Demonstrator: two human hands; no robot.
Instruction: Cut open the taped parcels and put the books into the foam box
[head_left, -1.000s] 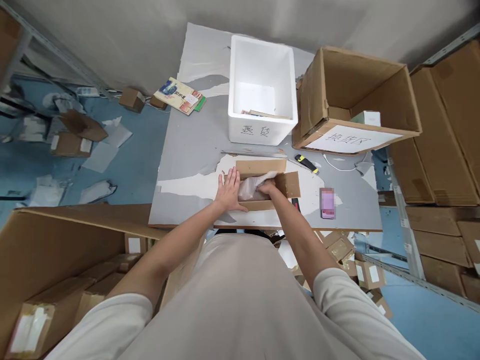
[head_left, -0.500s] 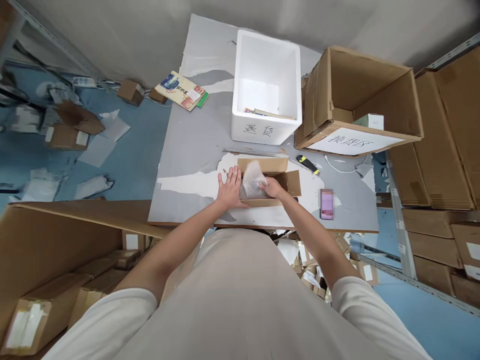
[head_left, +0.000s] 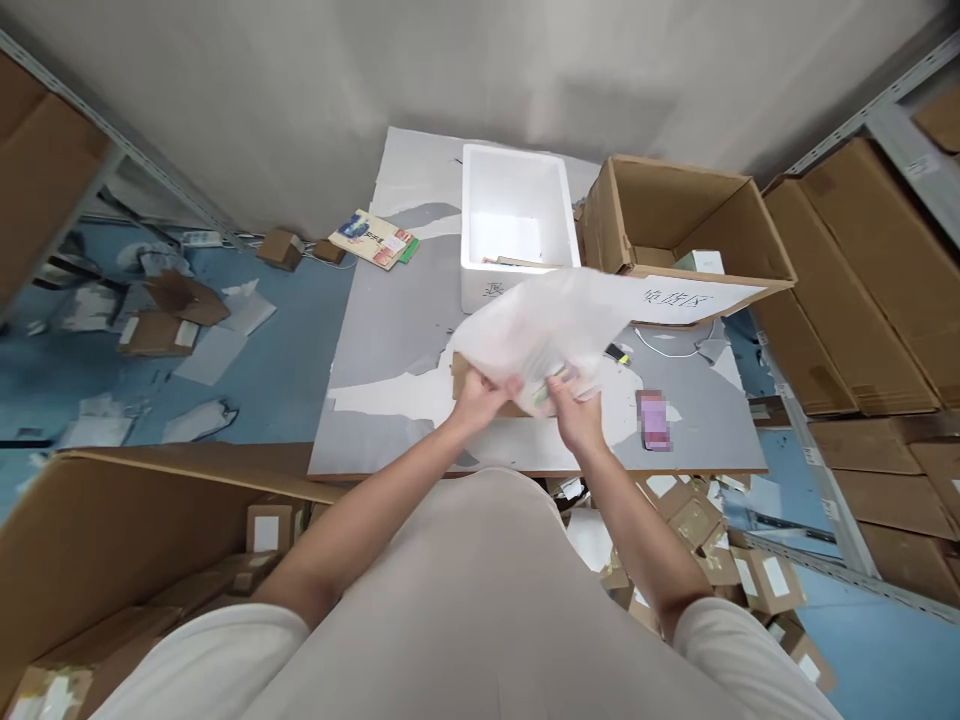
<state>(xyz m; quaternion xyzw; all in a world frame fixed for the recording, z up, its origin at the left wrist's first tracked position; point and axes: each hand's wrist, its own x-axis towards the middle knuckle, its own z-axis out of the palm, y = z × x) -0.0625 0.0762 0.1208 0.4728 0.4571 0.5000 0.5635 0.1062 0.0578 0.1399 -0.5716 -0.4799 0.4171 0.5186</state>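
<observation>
Above the small open cardboard box point(head_left: 458, 377), a whitish translucent packing wrap point(head_left: 536, 320) is spread and blurred by motion. My left hand point(head_left: 482, 402) pinches its lower left part, thumb and fingers closed. At its lower right, my right hand point(head_left: 579, 412) grips the wrap too, the thumb on top. A coloured item with a greenish patch shows faintly through the wrap between my hands; its kind cannot be made out. Most of the cardboard box is hidden behind the wrap and my hands. A black and yellow utility knife point(head_left: 618, 354) lies just right of the wrap.
Behind stand a white foam box point(head_left: 517, 285) and a large labelled carton point(head_left: 600, 225). A phone point(head_left: 654, 420) lies on the right of the grey table point(head_left: 390, 345). Booklets point(head_left: 371, 238) rest at the far left. Cartons crowd the shelf and floor around.
The wrap has come up out of the small box and now spreads wide above it. My left hand has left the box's edge and grips the wrap. The view has tilted upward.
</observation>
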